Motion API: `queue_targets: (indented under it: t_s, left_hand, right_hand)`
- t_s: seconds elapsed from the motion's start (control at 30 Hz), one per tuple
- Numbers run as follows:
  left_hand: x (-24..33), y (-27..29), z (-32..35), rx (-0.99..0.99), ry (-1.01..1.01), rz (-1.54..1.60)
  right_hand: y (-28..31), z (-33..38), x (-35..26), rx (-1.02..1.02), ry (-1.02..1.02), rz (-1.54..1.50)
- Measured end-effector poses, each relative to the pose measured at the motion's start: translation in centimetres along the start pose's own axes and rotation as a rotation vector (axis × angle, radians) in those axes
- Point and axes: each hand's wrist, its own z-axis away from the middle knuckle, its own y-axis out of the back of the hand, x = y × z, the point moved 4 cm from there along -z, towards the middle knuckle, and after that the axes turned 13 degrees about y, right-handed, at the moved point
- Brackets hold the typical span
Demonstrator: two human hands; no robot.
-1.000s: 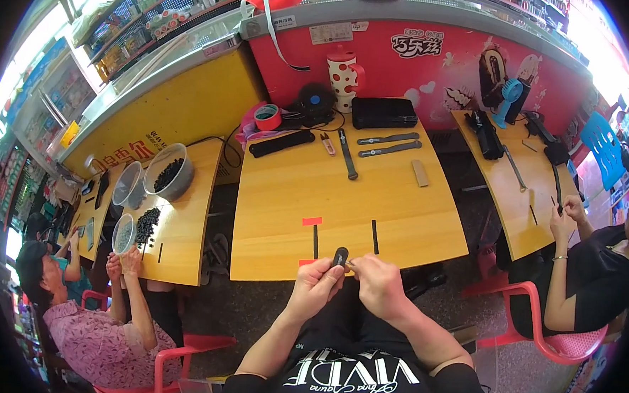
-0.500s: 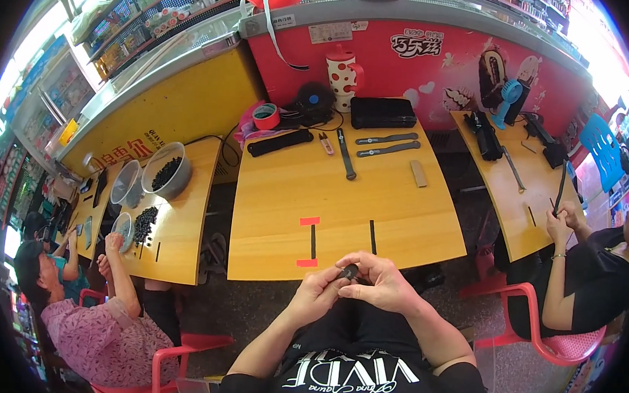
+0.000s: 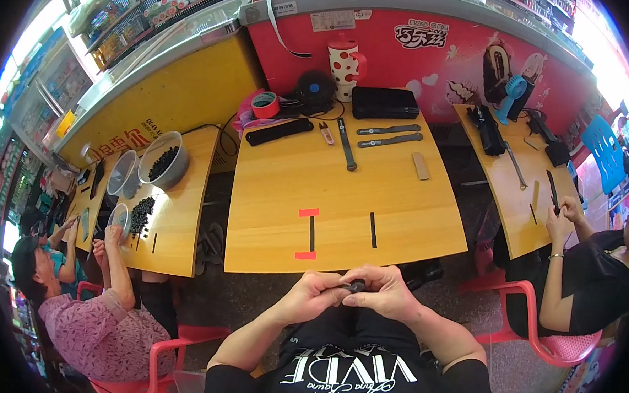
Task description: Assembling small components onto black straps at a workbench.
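Observation:
A small black rounded piece point(image 3: 357, 286) sits between my two hands, above my lap and just off the table's near edge. My left hand point(image 3: 312, 297) pinches it from the left, thumb and fingers pressed together. From the other side my right hand point(image 3: 387, 294) closes on it with thumb and forefinger. Most of the piece is covered by fingers, so its full shape cannot be made out. On the table beyond lie a black strip point(image 3: 312, 233) between two red tape pieces point(image 3: 309, 212) and another black strip point(image 3: 373, 230).
At the table's point(image 3: 279, 184) far side are grey straps point(image 3: 390, 140), a tan block point(image 3: 420, 166), a black case point(image 3: 385, 103), a tape roll point(image 3: 265, 105) and a dotted cup point(image 3: 344, 70). People work at both sides; plastic tubs point(image 3: 165, 160) stand left.
Both hands have shifted slightly, and my left fingers now press flatter against the black piece, which stays held between them. The view has tilted a little.

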Motion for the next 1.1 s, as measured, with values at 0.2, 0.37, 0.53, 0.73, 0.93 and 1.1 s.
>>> queue_targets:
  t_s: [0.2,0.37,0.53,0.73,0.93,1.1]
  left_hand:
    - [-0.1,-1.0,0.2,0.087,0.02,0.382]
    - [0.0,-1.0,0.3,0.122,-0.023,0.353]
    - [0.2,-1.1,0.2,0.104,0.026,0.446]
    - [0.0,-1.5,0.1,0.106,0.023,0.562]
    - [-1.4,-1.5,0.1,0.205,0.029,0.654]
    - [-1.0,-0.3,0.3,0.275,-0.023,0.549]
  right_hand:
    - [0.2,0.3,1.0,0.097,0.12,-0.31]
    - [0.3,0.6,1.3,0.22,0.134,-0.468]
    - [0.4,0.4,1.2,0.252,0.15,-0.4]
    - [0.3,0.5,1.3,0.3,0.222,-0.279]
    - [1.4,-0.4,-0.4,0.235,0.5,-0.723]
    - [1.3,-0.6,-1.3,0.286,0.227,0.309]
